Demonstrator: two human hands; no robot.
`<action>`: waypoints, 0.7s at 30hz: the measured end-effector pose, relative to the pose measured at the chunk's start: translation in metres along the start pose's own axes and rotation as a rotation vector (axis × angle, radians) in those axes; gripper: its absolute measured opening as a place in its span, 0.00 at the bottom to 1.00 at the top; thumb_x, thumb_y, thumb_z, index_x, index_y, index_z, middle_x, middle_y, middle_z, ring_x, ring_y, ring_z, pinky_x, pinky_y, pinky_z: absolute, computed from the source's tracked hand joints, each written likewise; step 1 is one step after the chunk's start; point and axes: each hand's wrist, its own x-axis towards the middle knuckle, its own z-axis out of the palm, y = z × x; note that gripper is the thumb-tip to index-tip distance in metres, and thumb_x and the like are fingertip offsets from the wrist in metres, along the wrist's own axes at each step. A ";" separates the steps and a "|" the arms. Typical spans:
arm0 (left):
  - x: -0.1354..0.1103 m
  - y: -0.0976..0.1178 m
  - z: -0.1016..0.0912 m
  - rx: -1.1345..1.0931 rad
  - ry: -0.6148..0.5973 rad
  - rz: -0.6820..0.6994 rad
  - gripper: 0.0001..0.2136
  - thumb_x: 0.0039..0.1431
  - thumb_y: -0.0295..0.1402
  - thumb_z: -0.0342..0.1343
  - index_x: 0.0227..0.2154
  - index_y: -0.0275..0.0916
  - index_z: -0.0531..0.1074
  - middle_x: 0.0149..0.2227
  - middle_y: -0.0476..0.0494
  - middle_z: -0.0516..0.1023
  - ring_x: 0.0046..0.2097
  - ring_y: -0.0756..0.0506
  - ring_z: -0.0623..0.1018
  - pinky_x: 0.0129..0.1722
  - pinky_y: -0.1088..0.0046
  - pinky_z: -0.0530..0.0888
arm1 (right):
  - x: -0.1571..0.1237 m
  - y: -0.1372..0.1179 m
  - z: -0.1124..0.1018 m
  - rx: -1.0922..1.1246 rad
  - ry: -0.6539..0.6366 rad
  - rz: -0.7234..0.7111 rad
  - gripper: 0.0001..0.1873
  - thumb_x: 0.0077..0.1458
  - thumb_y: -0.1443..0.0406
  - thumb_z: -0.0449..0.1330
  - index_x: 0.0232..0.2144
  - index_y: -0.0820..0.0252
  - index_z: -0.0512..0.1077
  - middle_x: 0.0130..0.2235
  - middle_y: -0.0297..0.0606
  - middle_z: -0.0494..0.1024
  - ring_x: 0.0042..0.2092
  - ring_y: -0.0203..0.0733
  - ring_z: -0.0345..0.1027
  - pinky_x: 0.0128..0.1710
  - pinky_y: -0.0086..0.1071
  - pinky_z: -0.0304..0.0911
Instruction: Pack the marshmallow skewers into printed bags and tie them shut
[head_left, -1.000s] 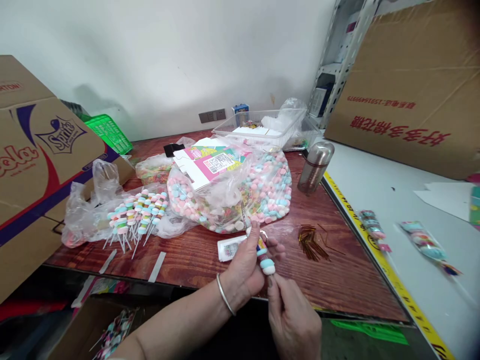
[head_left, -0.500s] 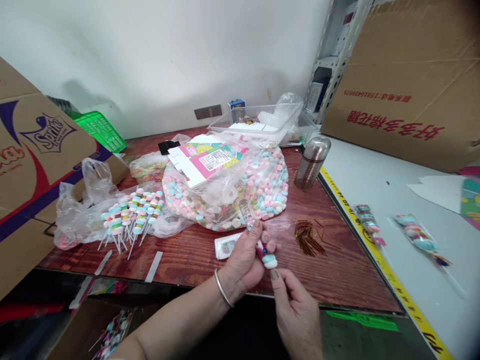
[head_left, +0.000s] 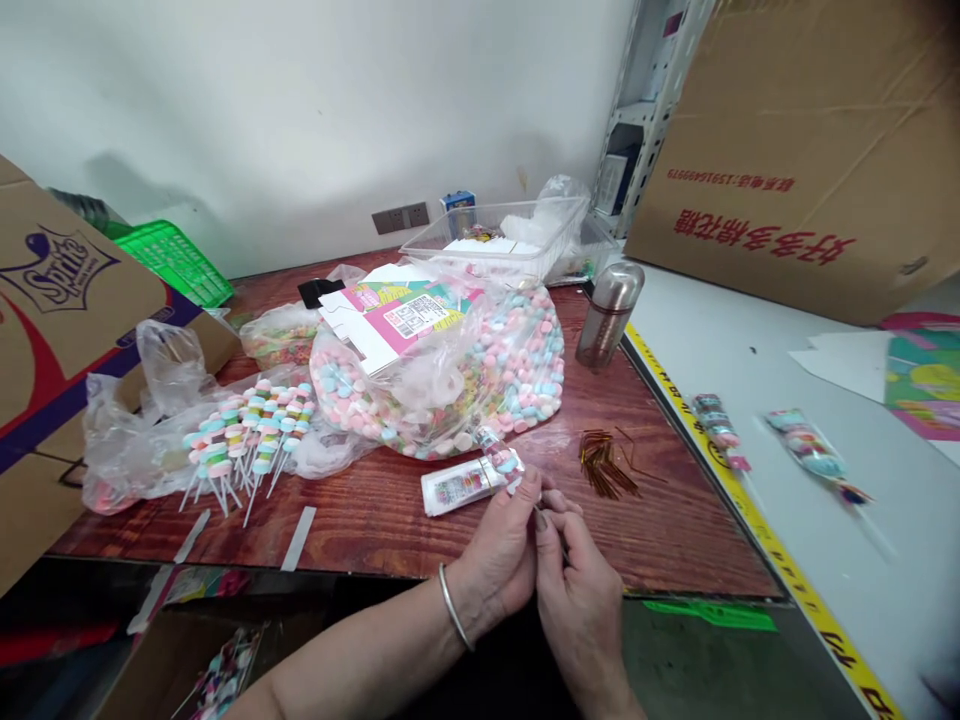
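My left hand [head_left: 501, 545] and my right hand [head_left: 574, 590] meet at the table's front edge, both closed on one candy skewer in a clear wrapper [head_left: 498, 455]. Its top sticks out above my left fingers; the lower part is hidden between my hands. A pile of bare candy skewers [head_left: 244, 435] lies on plastic to the left. A big clear bag of pastel candies [head_left: 480, 375] sits just behind my hands. A stack of printed wrappers [head_left: 459, 487] lies left of my fingers.
Gold twist ties [head_left: 604, 462] lie to the right on the wooden table [head_left: 675, 530]. A metal flask [head_left: 609, 315], a clear tray [head_left: 495, 245], a Sprite carton [head_left: 52, 330] and a large cardboard box [head_left: 795, 150] stand around. Two wrapped skewers [head_left: 806, 450] lie on the white table.
My hands have come together and closed around the skewer's lower end. The candy has slid up into the clear wrapper, and the view has shifted right.
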 end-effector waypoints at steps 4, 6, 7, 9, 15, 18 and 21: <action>0.007 0.019 -0.004 0.035 -0.031 0.128 0.16 0.51 0.40 0.66 0.37 0.35 0.73 0.30 0.46 0.76 0.34 0.47 0.76 0.39 0.69 0.72 | 0.006 -0.006 -0.003 0.339 -0.167 0.264 0.19 0.58 0.50 0.56 0.30 0.59 0.73 0.25 0.32 0.73 0.27 0.38 0.67 0.27 0.28 0.62; 0.012 0.031 -0.005 0.018 0.006 0.170 0.14 0.49 0.36 0.67 0.37 0.35 0.73 0.29 0.48 0.75 0.33 0.49 0.76 0.40 0.69 0.72 | 0.004 -0.006 -0.002 0.603 -0.282 0.449 0.20 0.54 0.48 0.58 0.30 0.59 0.73 0.20 0.27 0.64 0.21 0.32 0.56 0.20 0.26 0.55; 0.013 0.036 -0.005 0.011 0.014 0.180 0.13 0.49 0.35 0.67 0.35 0.34 0.73 0.28 0.49 0.74 0.32 0.50 0.75 0.40 0.69 0.72 | 0.002 -0.006 -0.001 0.738 -0.345 0.547 0.21 0.53 0.47 0.60 0.29 0.59 0.72 0.19 0.24 0.59 0.18 0.30 0.49 0.18 0.25 0.51; 0.015 0.040 -0.004 0.005 0.015 0.175 0.13 0.49 0.35 0.67 0.33 0.34 0.72 0.27 0.50 0.73 0.30 0.51 0.74 0.38 0.70 0.72 | -0.001 -0.004 0.001 0.925 -0.427 0.666 0.20 0.52 0.48 0.61 0.29 0.60 0.71 0.18 0.21 0.53 0.18 0.27 0.40 0.16 0.24 0.45; 0.014 0.041 0.000 -0.069 0.059 0.090 0.11 0.51 0.34 0.66 0.33 0.35 0.70 0.26 0.51 0.70 0.28 0.53 0.71 0.33 0.75 0.72 | -0.006 0.001 -0.004 0.393 -0.258 0.149 0.13 0.60 0.58 0.57 0.27 0.59 0.71 0.24 0.31 0.69 0.26 0.34 0.62 0.27 0.27 0.58; 0.013 0.037 0.004 -0.073 0.084 0.063 0.10 0.53 0.33 0.65 0.33 0.35 0.70 0.25 0.52 0.69 0.26 0.53 0.71 0.32 0.75 0.72 | -0.007 0.004 -0.003 -0.030 -0.045 -0.278 0.08 0.61 0.66 0.55 0.32 0.58 0.73 0.26 0.34 0.74 0.28 0.36 0.66 0.31 0.29 0.59; 0.012 0.029 0.005 -0.044 0.133 0.050 0.11 0.54 0.36 0.64 0.31 0.35 0.69 0.23 0.52 0.69 0.24 0.53 0.70 0.32 0.73 0.72 | -0.006 0.008 0.000 -0.240 0.073 -0.483 0.07 0.59 0.68 0.56 0.33 0.59 0.74 0.23 0.34 0.73 0.26 0.37 0.64 0.30 0.31 0.56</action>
